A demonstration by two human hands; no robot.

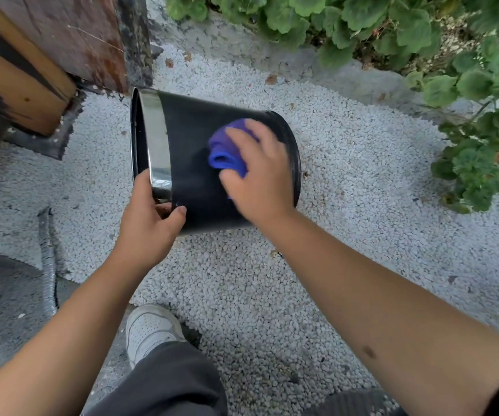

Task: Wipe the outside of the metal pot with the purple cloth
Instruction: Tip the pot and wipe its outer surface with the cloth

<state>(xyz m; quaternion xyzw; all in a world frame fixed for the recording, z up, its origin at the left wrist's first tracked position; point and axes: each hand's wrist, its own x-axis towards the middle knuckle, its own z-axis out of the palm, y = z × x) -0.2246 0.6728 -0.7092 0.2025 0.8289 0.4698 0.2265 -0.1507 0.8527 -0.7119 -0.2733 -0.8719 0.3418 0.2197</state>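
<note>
Main risk we see: the metal pot is held tipped on its side above the white gravel by one grip only, our left hand curled over the rim at the near edge, so a hard push from the wiping hand could twist it loose and drop it, or leave the underside unwiped. Our right hand presses the bunched purple cloth flat-fingered against the wall near the base, motion-blurred. Pot looks matte black outside with a shiny silver rim band, mouth facing left.
</note>
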